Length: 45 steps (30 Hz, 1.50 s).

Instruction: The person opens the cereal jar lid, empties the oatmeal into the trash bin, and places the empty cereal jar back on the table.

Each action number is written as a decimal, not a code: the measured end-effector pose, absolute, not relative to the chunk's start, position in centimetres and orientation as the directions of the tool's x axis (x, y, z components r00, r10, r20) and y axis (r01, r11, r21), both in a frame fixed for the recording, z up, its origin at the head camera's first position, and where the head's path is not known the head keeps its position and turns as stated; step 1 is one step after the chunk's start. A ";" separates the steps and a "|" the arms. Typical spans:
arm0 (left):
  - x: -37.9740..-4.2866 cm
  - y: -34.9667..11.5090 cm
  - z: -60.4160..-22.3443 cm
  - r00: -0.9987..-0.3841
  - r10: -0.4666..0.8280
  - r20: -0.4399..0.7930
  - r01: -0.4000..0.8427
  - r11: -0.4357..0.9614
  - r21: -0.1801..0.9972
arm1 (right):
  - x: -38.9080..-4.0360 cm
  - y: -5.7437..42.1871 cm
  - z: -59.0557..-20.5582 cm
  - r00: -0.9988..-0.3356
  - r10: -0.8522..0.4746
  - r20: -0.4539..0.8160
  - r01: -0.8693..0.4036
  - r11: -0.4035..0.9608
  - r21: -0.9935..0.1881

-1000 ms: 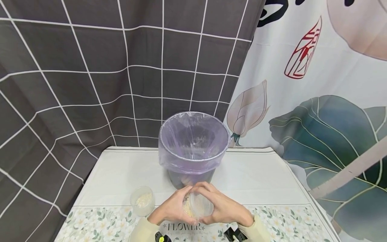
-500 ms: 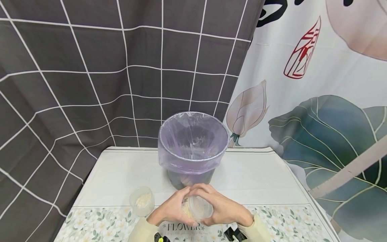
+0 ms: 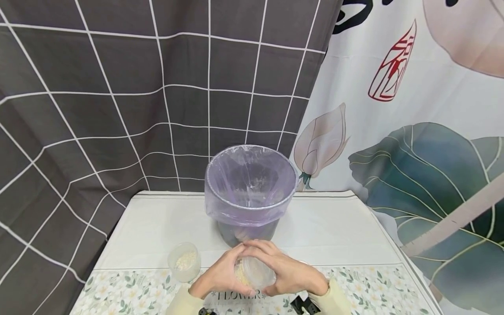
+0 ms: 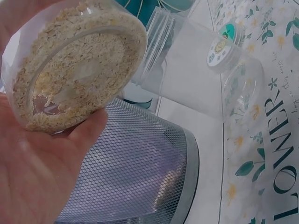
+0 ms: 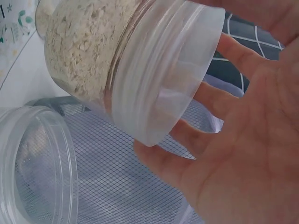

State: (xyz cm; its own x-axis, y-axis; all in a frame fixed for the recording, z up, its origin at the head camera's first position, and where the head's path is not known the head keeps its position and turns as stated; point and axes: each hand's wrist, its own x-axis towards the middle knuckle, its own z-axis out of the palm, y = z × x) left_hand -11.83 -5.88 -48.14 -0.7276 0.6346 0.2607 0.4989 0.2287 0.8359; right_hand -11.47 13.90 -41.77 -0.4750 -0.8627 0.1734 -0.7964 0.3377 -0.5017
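My left hand (image 3: 222,273) grips a clear plastic jar of oat flakes (image 4: 88,70), tilted on its side with its base toward the left wrist camera. Round the frosted screw lid (image 5: 163,74) at the jar's other end curl the fingers of my right hand (image 3: 291,273). In the head view the fingertips of both hands meet over the jar, and the lid (image 3: 258,272) shows between them. A second clear jar (image 4: 196,65), with no lid on its mouth, stands under the hands; in the head view they hide it.
Behind the hands stands a mesh bin (image 3: 232,232) with a purple liner (image 3: 252,214). On the left is a frosted tub (image 3: 184,273) with pale flakes inside. Small round lids, one green (image 4: 228,31) and one white (image 4: 222,52), lie by the second jar on the flowered tablecloth (image 3: 134,293).
My right hand's fingers have slid slightly leftward round the lid. Both hands keep hold of the jar, and the bin and tub stay put.
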 end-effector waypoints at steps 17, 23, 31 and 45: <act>-11.1 -4.6 -48.7 -0.747 0.306 0.590 0.657 0.473 0.587 | -11.0 13.6 -42.2 -0.804 -0.587 0.091 -0.445 0.493 -0.748; -10.9 -3.7 -48.9 -0.594 0.207 0.778 0.733 0.538 0.416 | -10.8 13.4 -42.3 -0.864 -0.502 0.040 -0.331 0.505 -0.797; -10.3 -3.1 -49.7 -0.594 0.164 0.787 0.696 0.596 0.401 | -10.7 13.1 -42.3 -0.886 -0.463 -0.024 -0.271 0.560 -0.783; -10.3 -2.6 -50.2 -0.583 0.166 0.796 0.675 0.645 0.359 | -10.7 12.8 -42.2 -0.903 -0.427 -0.042 -0.273 0.647 -0.712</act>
State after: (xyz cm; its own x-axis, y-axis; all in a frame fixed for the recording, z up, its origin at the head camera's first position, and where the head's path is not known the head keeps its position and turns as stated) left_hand -10.31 -2.59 -50.21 -0.5827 0.1662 0.7955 0.6746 0.6447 0.3594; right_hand -10.68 12.82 -42.17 -0.9032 -0.4271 -0.0417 -0.2731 0.6471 -0.7118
